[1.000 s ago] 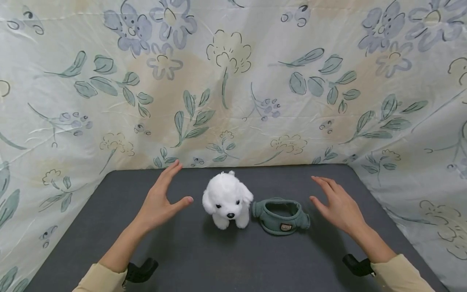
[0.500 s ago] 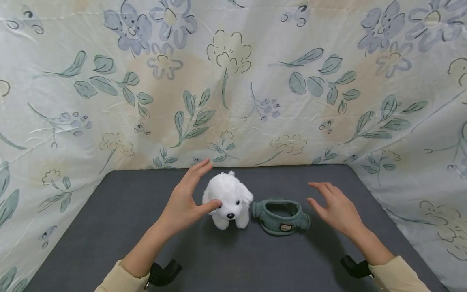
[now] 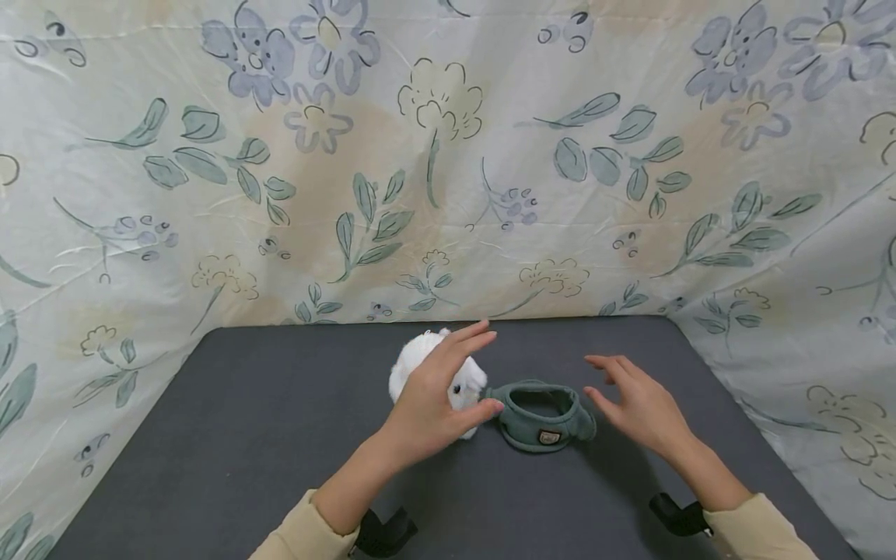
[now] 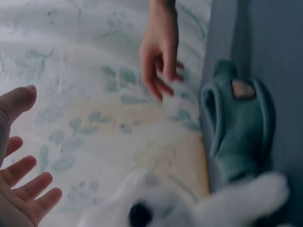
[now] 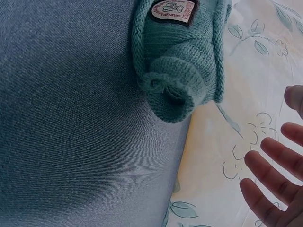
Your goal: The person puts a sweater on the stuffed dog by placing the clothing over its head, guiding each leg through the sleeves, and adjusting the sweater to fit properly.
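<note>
Tabletop point(image 3: 224, 435) leaves wide side margins beside plush dog point(image 3: 413, 369) and sweater point(image 3: 532, 424); left grip point(image 3: 428, 406) and right grip point(image 3: 645, 408) unclenched.

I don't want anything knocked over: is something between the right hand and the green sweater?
Nothing visible is: the left wrist view shows the right hand and green sweater apart. The white toy dog is on the sweater's other side.

The left grip point(image 3: 425, 412) and right grip point(image 3: 642, 408) hover apart, fingers point(image 5: 271, 176) loosely extended, thumbs point(image 4: 19, 101) spread inward.

Free room above green sweater point(image 3: 521, 426), plush dog point(image 3: 411, 369) blocking left
</note>
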`<state>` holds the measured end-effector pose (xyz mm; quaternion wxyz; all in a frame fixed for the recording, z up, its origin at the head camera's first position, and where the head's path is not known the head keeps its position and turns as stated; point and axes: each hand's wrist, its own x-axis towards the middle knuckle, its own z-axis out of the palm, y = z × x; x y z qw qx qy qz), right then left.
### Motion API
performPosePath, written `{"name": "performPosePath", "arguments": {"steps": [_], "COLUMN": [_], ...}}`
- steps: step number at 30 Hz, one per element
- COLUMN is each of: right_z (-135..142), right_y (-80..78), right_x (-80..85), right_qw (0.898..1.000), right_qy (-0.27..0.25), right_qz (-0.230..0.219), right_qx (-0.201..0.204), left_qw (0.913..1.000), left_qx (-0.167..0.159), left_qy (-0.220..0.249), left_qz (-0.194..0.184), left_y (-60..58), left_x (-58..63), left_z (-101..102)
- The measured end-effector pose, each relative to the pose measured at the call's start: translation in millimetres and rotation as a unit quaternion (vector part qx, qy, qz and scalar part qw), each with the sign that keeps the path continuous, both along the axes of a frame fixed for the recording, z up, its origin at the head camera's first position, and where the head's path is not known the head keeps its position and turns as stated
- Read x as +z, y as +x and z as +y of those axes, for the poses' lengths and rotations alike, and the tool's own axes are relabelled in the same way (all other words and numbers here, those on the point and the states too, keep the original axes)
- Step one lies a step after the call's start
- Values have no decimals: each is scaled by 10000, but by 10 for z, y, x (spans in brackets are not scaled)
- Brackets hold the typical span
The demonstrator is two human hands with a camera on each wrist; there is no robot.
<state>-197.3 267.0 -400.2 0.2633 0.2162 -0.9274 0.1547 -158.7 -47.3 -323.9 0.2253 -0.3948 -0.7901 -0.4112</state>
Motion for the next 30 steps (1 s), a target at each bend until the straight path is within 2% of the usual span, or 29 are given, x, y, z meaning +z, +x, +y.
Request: {"name": "performPosePath", "arguments": {"steps": [2, 6, 11, 17, 20, 24, 30], "right_z": [-3, -9, -25, -39, -41, -47, -52], "right_y": [5, 13, 22, 48, 61, 72, 83], "right_x": [-8, -24, -54, -99, -122, -147, -201], "right_qw": [10000, 9997, 9989, 9964, 9949, 9921, 9869], "right_qy": [-1, -45, -106, -82, -66, -41, -55], "right_qz": [-69, -226, -458, -844, -1004, -1250, -1611], "right_qx": [-11, -20, -37, -89, -81, -52, 18], "left_qw": [9999, 9991, 9974, 9928, 9871, 9790, 9714], "left_qx": [-132, -300, -282, -261, -208, 44, 330], "left_qy": [-7, -108, -382, -945, -1213, -1457, -1643], "left_qz": [-16, -294, -543, -694, -1023, -1424, -1682], "left_y": [4, -3, -24, -39, -63, -113, -221], "left_x": [-34, -123, -285, -505, -598, -704, -878], "left_z": [97, 273, 447, 601, 652, 681, 686]}}
